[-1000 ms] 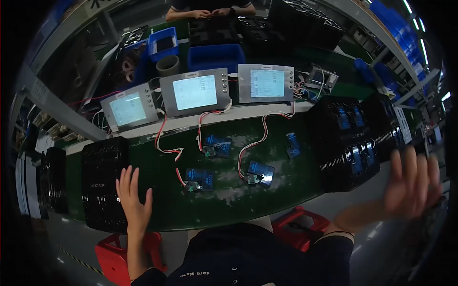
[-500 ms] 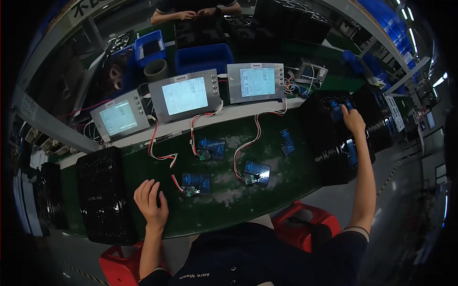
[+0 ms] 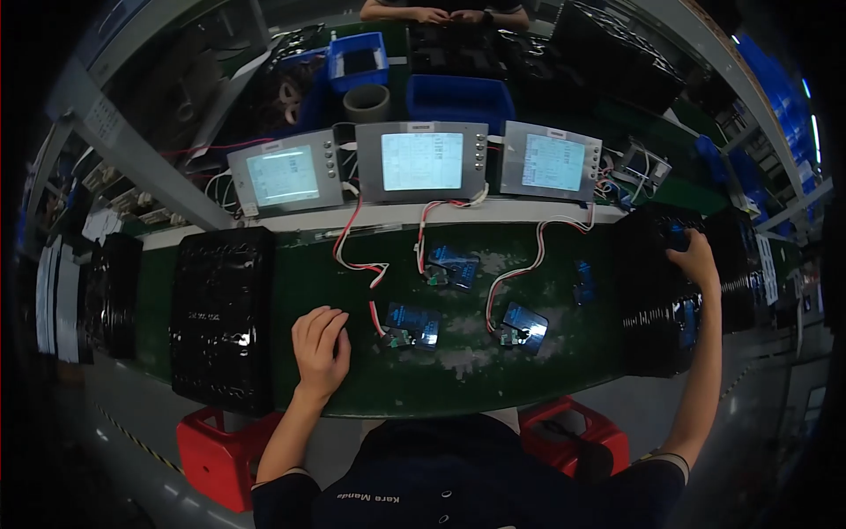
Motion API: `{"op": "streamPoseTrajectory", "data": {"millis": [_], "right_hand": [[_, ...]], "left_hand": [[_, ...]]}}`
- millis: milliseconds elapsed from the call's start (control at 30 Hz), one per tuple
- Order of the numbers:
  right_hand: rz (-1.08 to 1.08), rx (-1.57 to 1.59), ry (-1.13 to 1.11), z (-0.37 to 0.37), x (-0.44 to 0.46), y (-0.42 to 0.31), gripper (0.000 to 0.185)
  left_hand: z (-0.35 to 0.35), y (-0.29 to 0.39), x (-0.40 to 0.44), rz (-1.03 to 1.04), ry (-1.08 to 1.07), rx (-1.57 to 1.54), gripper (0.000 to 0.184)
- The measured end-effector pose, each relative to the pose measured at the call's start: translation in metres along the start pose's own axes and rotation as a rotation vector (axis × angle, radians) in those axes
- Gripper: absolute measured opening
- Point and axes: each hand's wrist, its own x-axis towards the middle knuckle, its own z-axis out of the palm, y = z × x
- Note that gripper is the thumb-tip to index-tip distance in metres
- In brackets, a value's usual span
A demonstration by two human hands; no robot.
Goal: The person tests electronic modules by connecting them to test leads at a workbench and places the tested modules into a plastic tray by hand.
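My left hand (image 3: 321, 348) rests on the green tabletop (image 3: 352, 388), fingers loosely bent and thumb apart, with nothing in it. Just right of it lies a blue battery pack (image 3: 414, 323) with a small green circuit board (image 3: 398, 338) at its lower left. Two more such packs, a rear one (image 3: 456, 267) and a right one (image 3: 527, 326), are joined to red and white wires. At the far right, my right hand (image 3: 696, 263) is over a stack of black trays (image 3: 648, 291), thumb and fingers apart beside a blue pack (image 3: 676, 234). Its fingertips are partly hidden.
Three lit test monitors (image 3: 421, 161) line the back ledge. A loose blue pack (image 3: 584, 284) lies near the tray stack. Wrapped black trays (image 3: 222, 317) stand at left. Red stools (image 3: 225, 454) are below the table edge. Another person's hands (image 3: 448, 16) show across the bench.
My view has turned, so the bench appears shifted right and more level. My right hand stays at the tray stack, its thumb now spread from the fingers. The left hand stays on the table.
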Motion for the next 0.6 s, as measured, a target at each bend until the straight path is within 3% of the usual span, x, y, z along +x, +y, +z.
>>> {"op": "streamPoseTrajectory", "data": {"millis": [333, 500, 600], "right_hand": [[-0.083, 0.180, 0.140, -0.009, 0.000, 0.022, 0.066], [-0.276, 1.066, -0.106, -0.015, -0.057, -0.057, 0.063], [-0.296, 1.293, -0.342, 0.008, -0.080, -0.110, 0.065]], "left_hand": [[0.000, 0.002, 0.003, 0.007, 0.003, 0.007, 0.034], [0.009, 0.036, 0.021, 0.112, -0.049, -0.127, 0.033], [0.033, 0.065, 0.038, 0.189, -0.104, -0.245, 0.028]]}}
